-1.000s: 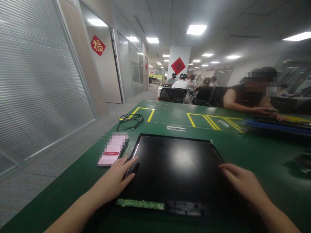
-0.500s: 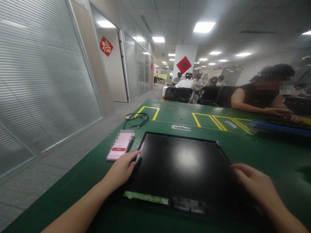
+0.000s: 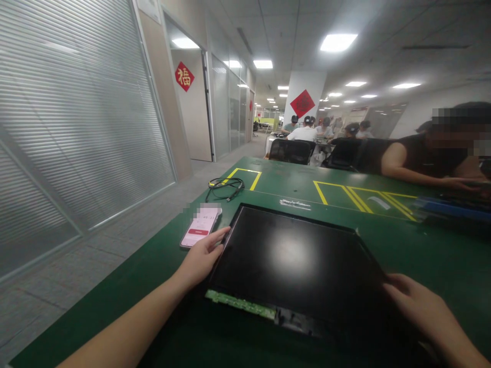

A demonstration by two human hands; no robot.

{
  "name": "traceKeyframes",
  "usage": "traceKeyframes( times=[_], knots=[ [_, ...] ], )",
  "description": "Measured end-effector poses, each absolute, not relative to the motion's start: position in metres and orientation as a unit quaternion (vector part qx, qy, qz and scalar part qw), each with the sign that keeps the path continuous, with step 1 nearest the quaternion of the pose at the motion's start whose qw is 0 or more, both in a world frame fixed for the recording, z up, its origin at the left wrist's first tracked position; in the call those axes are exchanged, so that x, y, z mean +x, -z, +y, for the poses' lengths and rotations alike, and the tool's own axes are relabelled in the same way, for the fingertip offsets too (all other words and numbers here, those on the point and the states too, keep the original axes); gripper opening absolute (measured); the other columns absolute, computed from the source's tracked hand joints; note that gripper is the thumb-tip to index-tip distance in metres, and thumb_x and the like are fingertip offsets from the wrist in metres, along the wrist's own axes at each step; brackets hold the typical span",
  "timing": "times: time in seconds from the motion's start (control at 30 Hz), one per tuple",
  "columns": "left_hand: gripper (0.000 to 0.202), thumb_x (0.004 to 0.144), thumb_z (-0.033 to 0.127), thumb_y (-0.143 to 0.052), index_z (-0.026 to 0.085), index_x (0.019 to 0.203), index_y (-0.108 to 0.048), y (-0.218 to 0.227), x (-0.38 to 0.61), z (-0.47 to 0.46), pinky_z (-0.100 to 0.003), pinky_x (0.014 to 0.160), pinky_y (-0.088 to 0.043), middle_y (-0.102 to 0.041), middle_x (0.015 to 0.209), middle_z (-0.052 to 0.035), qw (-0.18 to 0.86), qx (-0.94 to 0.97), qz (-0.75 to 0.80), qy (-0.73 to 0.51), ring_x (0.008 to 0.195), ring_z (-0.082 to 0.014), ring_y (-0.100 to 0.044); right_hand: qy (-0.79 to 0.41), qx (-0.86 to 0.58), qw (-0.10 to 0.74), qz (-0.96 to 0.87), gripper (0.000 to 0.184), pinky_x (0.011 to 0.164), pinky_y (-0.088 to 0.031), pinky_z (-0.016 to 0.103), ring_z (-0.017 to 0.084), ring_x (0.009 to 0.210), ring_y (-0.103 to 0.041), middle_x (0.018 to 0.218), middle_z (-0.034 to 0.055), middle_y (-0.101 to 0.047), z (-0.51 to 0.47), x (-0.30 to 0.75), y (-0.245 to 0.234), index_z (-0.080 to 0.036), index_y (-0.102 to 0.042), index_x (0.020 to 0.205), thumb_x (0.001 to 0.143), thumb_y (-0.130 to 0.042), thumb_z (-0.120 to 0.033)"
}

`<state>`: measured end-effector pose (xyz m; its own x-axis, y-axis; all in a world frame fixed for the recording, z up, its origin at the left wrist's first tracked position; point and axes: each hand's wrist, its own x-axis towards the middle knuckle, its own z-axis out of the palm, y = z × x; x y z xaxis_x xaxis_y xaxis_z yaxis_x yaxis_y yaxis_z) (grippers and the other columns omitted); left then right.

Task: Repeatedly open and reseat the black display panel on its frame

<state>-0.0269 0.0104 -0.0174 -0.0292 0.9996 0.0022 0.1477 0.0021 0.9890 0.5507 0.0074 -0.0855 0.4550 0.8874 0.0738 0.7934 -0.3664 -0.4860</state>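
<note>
A black flat screen panel [image 3: 295,260] lies on the green table [image 3: 422,255], with a green circuit strip [image 3: 240,302] along its near edge. My left hand [image 3: 203,255] grips the panel's left edge, thumb on top, fingers curled under. My right hand [image 3: 418,306] holds the panel's right edge with its fingers curled over it. The near side of the panel looks raised a little off the table.
A phone [image 3: 201,225] with a lit screen lies just left of the panel. A coiled black cable [image 3: 224,188] sits further back by yellow floor-tape marks [image 3: 345,194]. Another person [image 3: 429,158] works at the table's far right. Chairs and several people sit beyond.
The view has swung left. My left hand moved from lying flat on the panel's top to gripping its left edge. My right hand slid out to the right edge.
</note>
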Motion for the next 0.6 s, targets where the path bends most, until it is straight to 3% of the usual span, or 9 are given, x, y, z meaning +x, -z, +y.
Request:
traceKeyframes(
  times=[0.13,0.23,0.3,0.43,0.6],
  knots=[
    [0.07,0.068,0.031,-0.104,0.023,0.136,-0.088,0.016,-0.024,0.009,-0.052,0.121,-0.064,-0.078,0.165,-0.0153,0.538,0.42,0.532,-0.501,0.151,-0.0438,-0.076,-0.104,-0.828,0.209,-0.509,0.056,0.084,-0.066,0.055,0.045,0.1,-0.085,0.109,0.0176,-0.092,0.006,0.545,0.081,-0.027,-0.09,0.107,0.084,-0.056,-0.064],
    [0.054,0.072,0.017,-0.101,0.022,0.125,-0.09,0.013,-0.021,0.009,-0.038,0.102,-0.071,-0.085,0.155,-0.0132,0.553,0.357,0.539,-0.526,0.133,-0.0354,-0.086,-0.113,-0.831,0.198,-0.508,0.057,0.089,-0.067,0.055,0.045,0.105,-0.085,0.113,0.0187,-0.091,0.005,0.541,0.076,-0.025,-0.089,0.11,0.083,-0.056,-0.063],
    [0.046,0.079,0.009,-0.096,0.021,0.123,-0.089,0.01,-0.018,0.009,-0.031,0.086,-0.072,-0.091,0.143,-0.0128,0.557,0.323,0.549,-0.532,0.11,-0.028,-0.092,-0.112,-0.832,0.194,-0.507,0.06,0.09,-0.067,0.055,0.045,0.106,-0.085,0.115,0.0195,-0.091,0.005,0.54,0.075,-0.024,-0.088,0.115,0.084,-0.055,-0.063],
    [0.056,0.089,0.003,-0.089,0.018,0.142,-0.082,0.005,-0.012,0.006,-0.031,0.068,-0.072,-0.095,0.118,-0.0127,0.6,0.27,0.553,-0.511,0.074,-0.0233,-0.089,-0.117,-0.835,0.189,-0.504,0.071,0.09,-0.067,0.055,0.045,0.109,-0.085,0.12,0.0217,-0.09,0.002,0.539,0.073,-0.019,-0.087,0.124,0.085,-0.052,-0.067],
    [0.092,0.086,0.003,-0.095,0.02,0.172,-0.064,0.011,-0.011,0.007,-0.037,0.071,-0.076,-0.095,0.117,-0.0144,0.648,0.248,0.519,-0.499,0.071,-0.028,-0.091,-0.113,-0.836,0.195,-0.501,0.068,0.088,-0.066,0.056,0.046,0.107,-0.084,0.118,0.0212,-0.09,0.002,0.538,0.074,-0.021,-0.087,0.12,0.084,-0.052,-0.067]
  ],
)
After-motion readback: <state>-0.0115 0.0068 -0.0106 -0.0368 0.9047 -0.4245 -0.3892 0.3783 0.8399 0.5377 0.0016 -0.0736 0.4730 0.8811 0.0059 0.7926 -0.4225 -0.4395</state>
